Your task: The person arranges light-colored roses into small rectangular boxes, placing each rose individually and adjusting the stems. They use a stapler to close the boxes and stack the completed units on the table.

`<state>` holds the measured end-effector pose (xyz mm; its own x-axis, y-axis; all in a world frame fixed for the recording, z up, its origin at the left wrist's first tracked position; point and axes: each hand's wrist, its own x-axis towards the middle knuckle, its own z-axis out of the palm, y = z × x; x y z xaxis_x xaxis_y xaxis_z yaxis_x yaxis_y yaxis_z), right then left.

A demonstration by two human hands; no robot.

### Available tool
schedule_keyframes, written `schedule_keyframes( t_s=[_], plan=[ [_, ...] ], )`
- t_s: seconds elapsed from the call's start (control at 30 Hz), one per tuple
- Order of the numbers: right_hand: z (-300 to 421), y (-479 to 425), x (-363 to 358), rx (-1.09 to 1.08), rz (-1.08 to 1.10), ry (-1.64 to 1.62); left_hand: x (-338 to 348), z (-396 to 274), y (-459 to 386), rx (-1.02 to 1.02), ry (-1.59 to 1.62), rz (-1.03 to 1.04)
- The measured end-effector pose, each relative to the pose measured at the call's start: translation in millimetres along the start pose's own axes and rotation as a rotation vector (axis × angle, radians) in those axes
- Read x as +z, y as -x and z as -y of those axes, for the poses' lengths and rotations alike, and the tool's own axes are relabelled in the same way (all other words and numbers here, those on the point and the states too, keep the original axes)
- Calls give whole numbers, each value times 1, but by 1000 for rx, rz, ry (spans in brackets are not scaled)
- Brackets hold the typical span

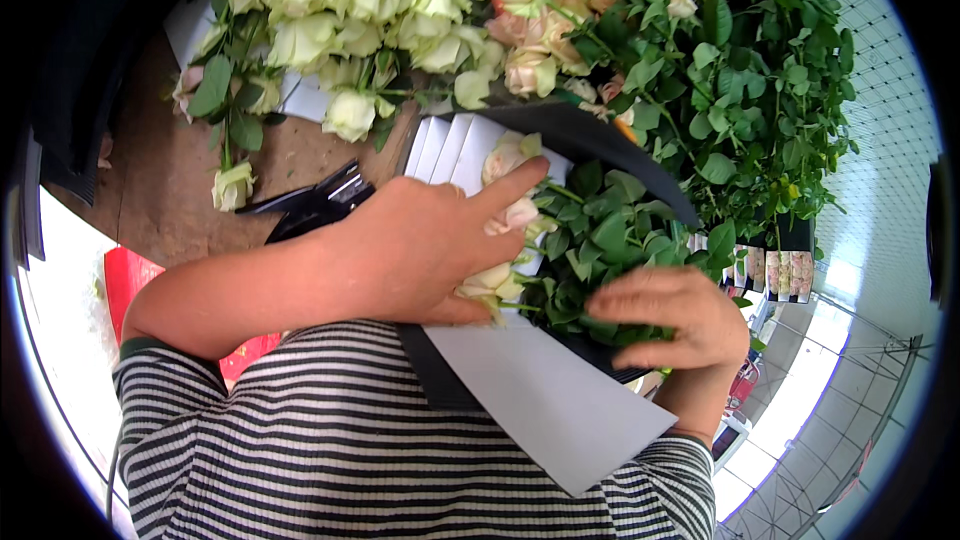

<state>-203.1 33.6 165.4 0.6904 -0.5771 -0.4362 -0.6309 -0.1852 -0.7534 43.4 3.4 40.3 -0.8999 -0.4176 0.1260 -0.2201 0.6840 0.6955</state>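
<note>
My left hand [409, 240] lies with spread fingers over a row of pale cream-pink roses [510, 216]. The blooms rest on white pleated card [450, 150], their leafy green stems [600, 240] pointing right. My right hand [679, 311], slightly blurred, is at the leaves with its fingers apart; whether it presses on them I cannot tell. Dark sheet material [600, 139] curves over the far side of the bundle. A loose white flap [551, 397] hangs on the near side, against my striped shirt. A black stapler [330, 199] is partly hidden behind my left forearm.
Beyond the bundle, white-green roses [337, 7] are heaped on the brown table [161, 165], with pink-peach roses [540, 37] beside them. A tall mass of leafy stems [750, 82] fills the right. Packed rose bundles [787, 276] stand farther right, above the tiled floor.
</note>
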Motion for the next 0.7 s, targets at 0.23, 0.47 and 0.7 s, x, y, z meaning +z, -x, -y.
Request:
schedule_keyframes(
  t_s=[0.23,0.47,0.7],
  plan=[
    [-26,33,15,-83,-109,-309,-4,-3,0,-28,11,17],
    [-71,3,26,507,-219,-822,0,13,3,-25,199,36],
    [-86,-19,24,680,-147,-891,2,26,12,-332,941,-294]
  ],
)
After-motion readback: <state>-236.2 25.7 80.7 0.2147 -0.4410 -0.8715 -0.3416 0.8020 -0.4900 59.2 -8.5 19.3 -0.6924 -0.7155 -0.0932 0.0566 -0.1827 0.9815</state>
